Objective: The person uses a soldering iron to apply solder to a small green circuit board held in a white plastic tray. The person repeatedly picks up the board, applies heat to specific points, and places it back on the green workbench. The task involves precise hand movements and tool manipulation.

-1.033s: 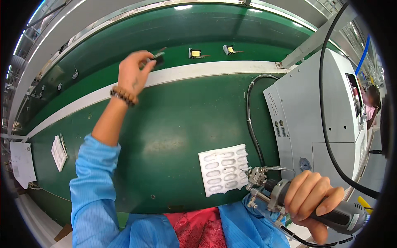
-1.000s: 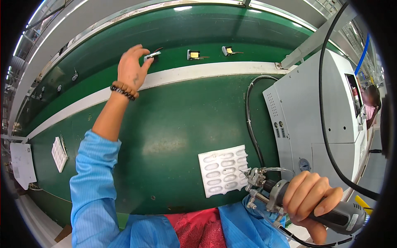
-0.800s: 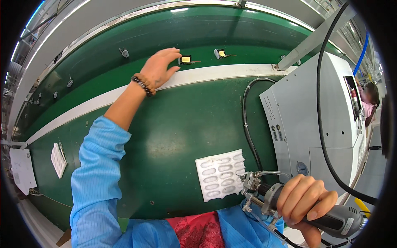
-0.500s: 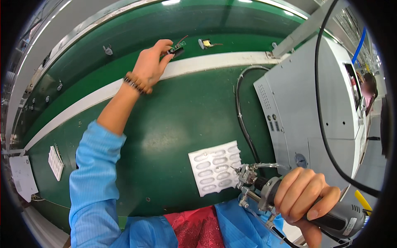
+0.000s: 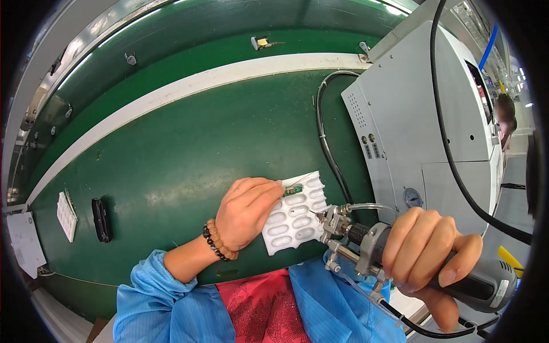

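Note:
My left hand (image 5: pixel 247 212) has its fingers closed on a small green circuit board (image 5: pixel 293 190) at the upper part of a white molded tray (image 5: pixel 312 183) with oval pockets. The fingers hide part of the board; whether it touches the tray I cannot tell. In my right hand (image 5: pixel 428 248), fingers wrapped round it, is a grey-and-black hand-held power tool (image 5: pixel 479 281). Its metal head (image 5: pixel 336 220) with fittings and a clear hose points left, its tip over the tray's right edge.
A grey machine cabinet (image 5: pixel 394 126) with a gauge stands at the right; a black hose (image 5: pixel 326 143) runs beside it. At the left lie a black case (image 5: pixel 102 220) and another white tray (image 5: pixel 67 217). A small part with yellow (image 5: pixel 263 43) sits on the far green strip.
My left hand has come back from the far green strip to the tray with the circuit board. The right hand keeps its grip on the tool. The view has shifted slightly.

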Demonstrator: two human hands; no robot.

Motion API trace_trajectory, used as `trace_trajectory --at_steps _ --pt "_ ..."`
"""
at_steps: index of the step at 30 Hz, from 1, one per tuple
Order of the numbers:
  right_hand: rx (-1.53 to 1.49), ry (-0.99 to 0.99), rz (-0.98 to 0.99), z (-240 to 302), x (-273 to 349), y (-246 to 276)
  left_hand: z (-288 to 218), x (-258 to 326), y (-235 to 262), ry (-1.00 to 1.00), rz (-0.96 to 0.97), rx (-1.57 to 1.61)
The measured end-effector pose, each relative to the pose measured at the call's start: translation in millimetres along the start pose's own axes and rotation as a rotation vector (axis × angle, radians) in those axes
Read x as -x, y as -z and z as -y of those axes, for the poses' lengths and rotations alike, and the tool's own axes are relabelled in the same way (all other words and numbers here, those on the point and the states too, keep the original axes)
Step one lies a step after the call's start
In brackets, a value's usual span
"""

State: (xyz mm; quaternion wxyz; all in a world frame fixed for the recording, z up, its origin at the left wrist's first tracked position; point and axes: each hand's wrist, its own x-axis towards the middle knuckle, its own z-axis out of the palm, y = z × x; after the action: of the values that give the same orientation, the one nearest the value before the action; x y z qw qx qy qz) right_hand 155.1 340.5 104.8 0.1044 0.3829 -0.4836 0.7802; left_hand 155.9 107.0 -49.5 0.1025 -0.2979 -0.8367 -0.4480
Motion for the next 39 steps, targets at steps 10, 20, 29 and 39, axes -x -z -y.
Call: trace_trajectory --at_steps 10,20,29,39 --pt "0.010 -0.104 -0.029 -28.6 -14.6 -16.3 -3.3 4.6 -12.5 0.187 0.012 0.221" --pt "-0.005 -0.186 0.050 -46.6 -15.8 -16.3 3.0 7.6 -11.1 0.190 0.025 0.273" --pt "0.005 -0.159 0.070 -52.5 -12.3 -14.1 4.7 7.6 -12.5 0.183 0.010 0.254" --pt "0.105 -0.203 0.136 -60.0 -20.9 -18.3 3.1 7.6 -14.2 0.175 0.001 0.256"
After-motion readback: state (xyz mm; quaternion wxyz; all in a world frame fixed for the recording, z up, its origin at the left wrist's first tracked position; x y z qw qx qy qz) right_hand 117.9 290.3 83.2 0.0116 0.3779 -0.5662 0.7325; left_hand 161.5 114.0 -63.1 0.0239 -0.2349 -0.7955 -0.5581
